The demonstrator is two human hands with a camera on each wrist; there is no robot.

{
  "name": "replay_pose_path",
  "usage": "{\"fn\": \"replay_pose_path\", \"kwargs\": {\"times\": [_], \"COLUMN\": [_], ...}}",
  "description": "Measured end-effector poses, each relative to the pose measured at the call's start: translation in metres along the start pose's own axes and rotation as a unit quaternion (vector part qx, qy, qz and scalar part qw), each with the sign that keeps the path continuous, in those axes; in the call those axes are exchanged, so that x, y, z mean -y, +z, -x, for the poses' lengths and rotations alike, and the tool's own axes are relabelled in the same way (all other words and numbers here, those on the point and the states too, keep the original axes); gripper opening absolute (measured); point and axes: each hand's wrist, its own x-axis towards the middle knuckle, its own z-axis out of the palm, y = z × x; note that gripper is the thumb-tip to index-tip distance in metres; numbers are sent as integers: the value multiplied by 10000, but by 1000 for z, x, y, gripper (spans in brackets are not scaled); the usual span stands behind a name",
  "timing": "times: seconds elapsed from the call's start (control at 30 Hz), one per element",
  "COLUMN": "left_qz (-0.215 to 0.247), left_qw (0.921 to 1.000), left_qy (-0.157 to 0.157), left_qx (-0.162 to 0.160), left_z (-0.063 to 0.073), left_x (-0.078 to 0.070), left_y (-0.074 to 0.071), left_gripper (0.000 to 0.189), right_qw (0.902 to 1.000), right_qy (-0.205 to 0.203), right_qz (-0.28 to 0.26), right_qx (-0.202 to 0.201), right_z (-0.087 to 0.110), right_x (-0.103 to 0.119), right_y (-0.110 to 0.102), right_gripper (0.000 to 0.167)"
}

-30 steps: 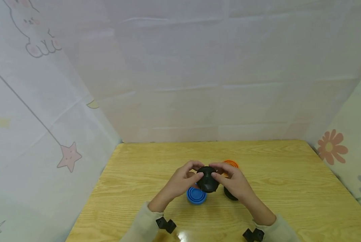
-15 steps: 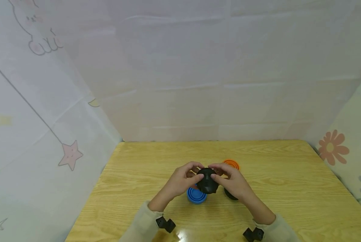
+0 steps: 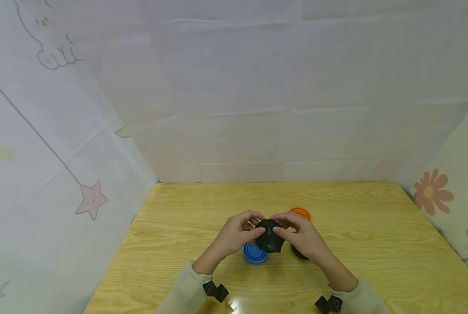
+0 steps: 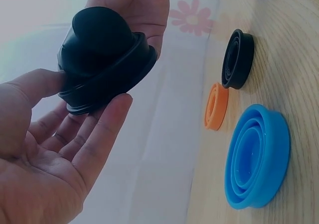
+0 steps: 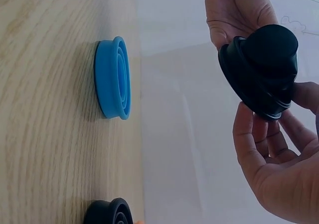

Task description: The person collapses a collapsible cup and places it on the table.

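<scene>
Both hands hold a black collapsible cup (image 3: 270, 242) above the table, its flat end toward the body. My left hand (image 3: 234, 235) grips one side, thumb on the near wall and fingers behind. My right hand (image 3: 303, 235) grips the opposite side the same way. In the left wrist view the cup (image 4: 102, 59) is partly folded out and lopsided, its narrow end bulging from a wider ringed rim. From the right wrist view the same cup (image 5: 264, 67) shows thumb and fingers pinching its edge. The far fingertips are partly hidden behind it in the head view.
On the wooden table (image 3: 187, 205), a blue collapsed cup (image 3: 254, 254) lies below the hands. An orange collapsed cup (image 3: 302, 212) lies farther back, behind the right hand. Another black collapsed cup (image 3: 299, 253) is partly covered by that hand. Patterned fabric walls (image 3: 234, 131) surround the table.
The held cup's lower, flat end has tipped and now looks more skewed, and the cup sits slightly lower in view. Both hands keep their hold; the cups on the table stay put.
</scene>
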Motion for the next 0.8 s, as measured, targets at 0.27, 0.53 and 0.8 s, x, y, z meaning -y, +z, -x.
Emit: {"fn": "replay_pose_path", "kwargs": {"times": [0.27, 0.53, 0.8], "left_qz": [-141, -444, -769], "left_qw": [9999, 9986, 9962], "left_qy": [54, 190, 309], "left_qx": [-33, -191, -284], "left_z": [0, 0, -1], "left_x": [2, 1, -1], "left_y": [1, 4, 6], "left_gripper": [27, 23, 20], "right_qw": [9996, 9974, 9933], "right_qy": [-192, -196, -526], "right_qz": [217, 615, 881], "right_qx": [-73, -332, -529], "right_z": [0, -1, -1], "right_x": [-3, -7, -5], "right_y": [0, 2, 5], "right_gripper": [25, 21, 16]}}
